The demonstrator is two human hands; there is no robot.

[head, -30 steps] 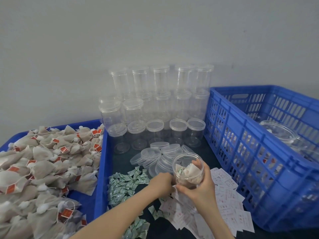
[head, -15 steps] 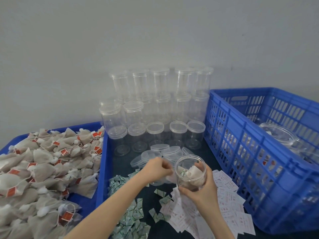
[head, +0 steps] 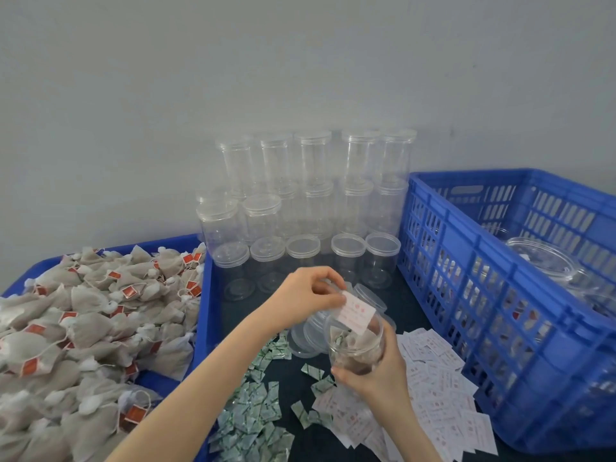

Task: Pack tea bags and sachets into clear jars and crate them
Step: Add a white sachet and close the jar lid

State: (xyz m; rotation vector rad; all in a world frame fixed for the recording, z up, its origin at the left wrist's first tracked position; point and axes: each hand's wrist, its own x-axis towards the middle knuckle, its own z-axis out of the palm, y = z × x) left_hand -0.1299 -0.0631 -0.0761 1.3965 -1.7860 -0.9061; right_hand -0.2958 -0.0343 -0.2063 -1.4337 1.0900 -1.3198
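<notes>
Grey wall (head: 300, 61), dark tabletop (head: 405, 303)

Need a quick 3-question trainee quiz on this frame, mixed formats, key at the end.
1. True or false: the jar in the right hand already has its lid on.
2. What does the left hand pinch? A) a green sachet B) a white paper slip C) a lid
3. Fill in: the tea bags lie heaped in a ___ tray.

Key: 1 false; 2 B; 3 blue.
</notes>
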